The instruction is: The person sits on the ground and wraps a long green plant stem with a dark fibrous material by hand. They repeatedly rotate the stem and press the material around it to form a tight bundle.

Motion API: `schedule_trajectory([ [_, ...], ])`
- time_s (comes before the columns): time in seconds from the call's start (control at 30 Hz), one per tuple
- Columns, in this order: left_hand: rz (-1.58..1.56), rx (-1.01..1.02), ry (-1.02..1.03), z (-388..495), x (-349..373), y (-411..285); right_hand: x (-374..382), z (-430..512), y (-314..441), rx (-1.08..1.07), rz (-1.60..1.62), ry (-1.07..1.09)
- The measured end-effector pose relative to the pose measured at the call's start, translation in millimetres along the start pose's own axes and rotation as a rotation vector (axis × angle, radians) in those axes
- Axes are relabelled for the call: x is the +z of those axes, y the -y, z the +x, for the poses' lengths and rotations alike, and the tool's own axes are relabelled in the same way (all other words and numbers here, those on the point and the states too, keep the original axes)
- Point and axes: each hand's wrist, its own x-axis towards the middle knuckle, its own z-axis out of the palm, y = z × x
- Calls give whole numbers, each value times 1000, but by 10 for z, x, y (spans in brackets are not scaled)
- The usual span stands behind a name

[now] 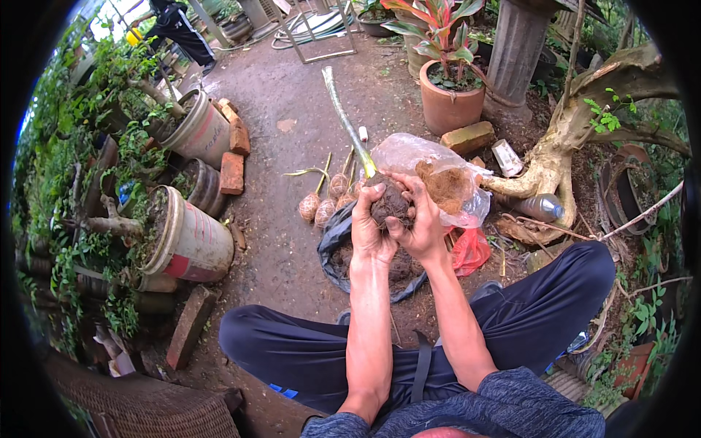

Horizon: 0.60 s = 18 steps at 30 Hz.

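Note:
Both my hands press around a dark ball of soil (390,203) at the base of a thick, leafless green plant stem (350,123). My left hand (369,227) cups its left side, thumb upward. On the right side, the fingers of my right hand (420,222) curl over it. Below the hands lies an open black plastic bag (334,246) with dark soil in it. Several string-wrapped root balls (324,211) with thin stems rest just left of the bag. Brown coir fibre (444,186) spills inside a clear plastic bag (402,150) beyond my right hand.
A red plastic bag (471,252) lies right of the soil. Potted trees in white buckets (202,241) and bricks (232,172) line the left. A terracotta pot (452,104), a bare tree trunk (558,137) and a plastic bottle (539,207) stand or lie right. Another person (181,35) is at upper left.

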Motion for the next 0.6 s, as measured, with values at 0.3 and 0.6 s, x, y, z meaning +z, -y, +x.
schedule_trajectory([
  [0.3,-75,41,27,3,-79,-63,66,-11,5,157,102,101],
  [0.6,-145,-65,89,13,-101,-58,70,45,-35,161,170,98],
])
